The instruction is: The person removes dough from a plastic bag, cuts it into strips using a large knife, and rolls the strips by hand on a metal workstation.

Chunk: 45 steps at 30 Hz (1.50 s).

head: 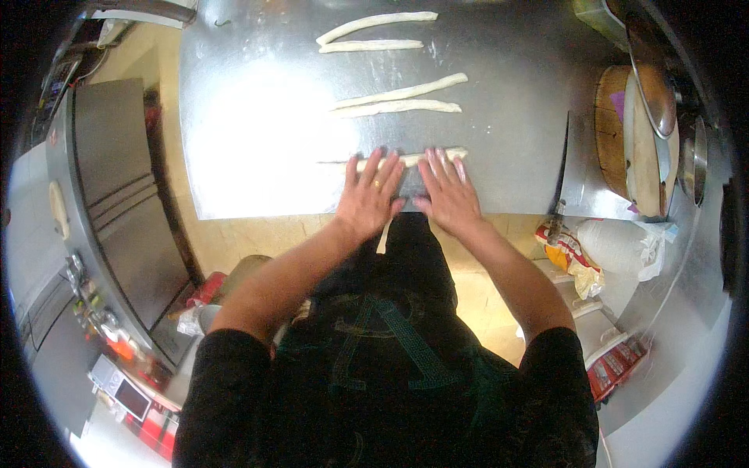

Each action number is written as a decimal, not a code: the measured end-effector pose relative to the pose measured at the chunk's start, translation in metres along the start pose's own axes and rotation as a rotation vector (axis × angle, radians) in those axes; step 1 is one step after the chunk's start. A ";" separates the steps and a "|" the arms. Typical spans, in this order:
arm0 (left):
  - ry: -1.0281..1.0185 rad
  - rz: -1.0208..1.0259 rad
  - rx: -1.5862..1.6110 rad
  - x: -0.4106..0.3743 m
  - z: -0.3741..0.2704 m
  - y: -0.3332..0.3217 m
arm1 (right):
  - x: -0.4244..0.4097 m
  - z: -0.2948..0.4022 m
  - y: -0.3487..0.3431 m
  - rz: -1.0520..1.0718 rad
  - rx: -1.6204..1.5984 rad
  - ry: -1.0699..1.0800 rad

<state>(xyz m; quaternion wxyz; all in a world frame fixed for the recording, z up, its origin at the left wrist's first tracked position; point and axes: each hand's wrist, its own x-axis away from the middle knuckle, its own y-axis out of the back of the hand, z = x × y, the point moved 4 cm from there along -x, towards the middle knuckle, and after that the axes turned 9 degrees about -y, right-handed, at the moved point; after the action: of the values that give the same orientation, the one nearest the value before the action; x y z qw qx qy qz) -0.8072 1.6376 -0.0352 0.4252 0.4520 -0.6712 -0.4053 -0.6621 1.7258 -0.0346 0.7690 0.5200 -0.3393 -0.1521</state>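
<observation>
Both palms face down over a strip of pale dough (413,159) near the front edge of a stainless steel work table (515,169). My left hand (370,193) rests its spread fingers on the strip's middle; a ring shows on one finger. Pressed on its right part is my right hand (452,196), with white residue on the fingertips. Neither hand grips the dough. Two more dough strips lie beyond, an upper one (404,90) and a lower one (404,107), close at their left ends. Farther back, a curved strip (377,23) meets a straighter one (374,45).
Wooden boards (611,128) and a metal pan lid (652,76) stand at the table's right end. Below that end sit a white sack (611,245) and a printed bag (570,257). A steel cabinet (126,193) stands on the left, with a digital scale (120,386) nearby.
</observation>
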 end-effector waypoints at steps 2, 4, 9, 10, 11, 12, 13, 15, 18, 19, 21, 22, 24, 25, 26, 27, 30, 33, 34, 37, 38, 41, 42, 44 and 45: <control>0.059 0.012 -0.002 0.002 -0.012 0.000 | 0.019 0.002 -0.003 0.070 -0.011 -0.004; 0.131 -0.039 -0.014 -0.016 -0.013 0.003 | 0.004 -0.005 0.001 -0.005 -0.017 -0.015; 0.150 -0.117 -0.087 -0.062 0.021 0.024 | -0.057 -0.019 0.022 -0.160 -0.035 -0.087; 0.109 -0.092 -0.076 -0.055 0.018 0.019 | -0.054 -0.017 0.022 -0.152 -0.003 -0.087; 0.075 -0.072 -0.065 -0.044 0.013 0.012 | -0.047 -0.014 0.018 -0.118 -0.015 -0.068; 0.034 -0.056 -0.053 -0.033 0.006 0.006 | -0.031 -0.013 0.009 -0.086 -0.024 -0.055; 0.004 -0.009 -0.057 -0.019 -0.004 0.001 | -0.014 -0.013 0.000 -0.056 -0.032 -0.042; 0.019 0.049 0.015 -0.001 -0.022 -0.008 | 0.011 -0.015 -0.010 -0.052 -0.049 -0.013; 0.157 0.018 -0.009 -0.031 -0.019 0.004 | 0.004 -0.017 0.000 -0.070 -0.040 -0.019; 0.208 -0.007 -0.028 -0.044 -0.012 0.007 | -0.011 -0.019 0.007 -0.109 -0.034 -0.032; 0.217 -0.075 -0.062 -0.065 0.004 0.017 | -0.041 -0.022 0.019 -0.181 -0.026 -0.056; 0.189 -0.073 -0.064 -0.069 0.008 0.018 | -0.050 -0.023 0.028 -0.186 -0.063 -0.079; 0.119 -0.057 -0.059 -0.061 0.009 0.015 | -0.043 -0.023 0.019 -0.174 -0.043 -0.063; 0.075 -0.045 -0.052 -0.048 0.003 0.008 | -0.037 -0.024 0.014 -0.172 -0.031 -0.056; 0.031 -0.033 -0.043 -0.033 -0.005 -0.001 | -0.022 -0.024 0.006 -0.139 -0.071 -0.010; 0.009 0.006 -0.031 -0.019 -0.014 -0.010 | -0.004 -0.024 0.000 -0.105 -0.070 -0.006; 0.032 -0.052 -0.013 -0.012 -0.022 -0.011 | 0.021 -0.023 -0.007 -0.039 -0.089 0.002; 0.136 -0.088 -0.012 -0.048 -0.007 0.008 | -0.020 -0.032 0.005 -0.131 -0.097 -0.008; 0.166 -0.124 -0.027 -0.061 0.002 0.020 | -0.035 -0.034 0.014 -0.176 -0.128 -0.022; 0.181 -0.204 -0.031 -0.061 0.018 0.029 | -0.055 -0.046 0.053 -0.332 -0.191 -0.120; 0.173 -0.231 -0.028 -0.052 0.024 0.034 | -0.047 -0.062 0.065 -0.398 -0.191 -0.190; 0.300 -0.209 -0.037 -0.001 0.057 0.036 | 0.016 -0.154 0.064 -0.648 -0.264 -0.566; 0.328 -0.213 0.017 0.014 0.070 0.034 | 0.046 -0.198 0.045 -0.641 -0.096 -0.663; 0.356 -0.182 0.029 0.042 0.092 0.032 | 0.098 -0.241 0.022 -0.411 -0.034 -1.000; 0.339 -0.164 0.051 0.047 0.095 0.035 | 0.115 -0.240 0.022 -0.348 -0.029 -1.028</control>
<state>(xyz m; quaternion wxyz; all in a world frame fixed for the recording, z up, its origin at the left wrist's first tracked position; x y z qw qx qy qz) -0.9161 1.6171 -0.0229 0.4863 0.5777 -0.5607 -0.3397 -0.4187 1.8346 -0.0280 0.4744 0.4165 -0.5785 -0.5164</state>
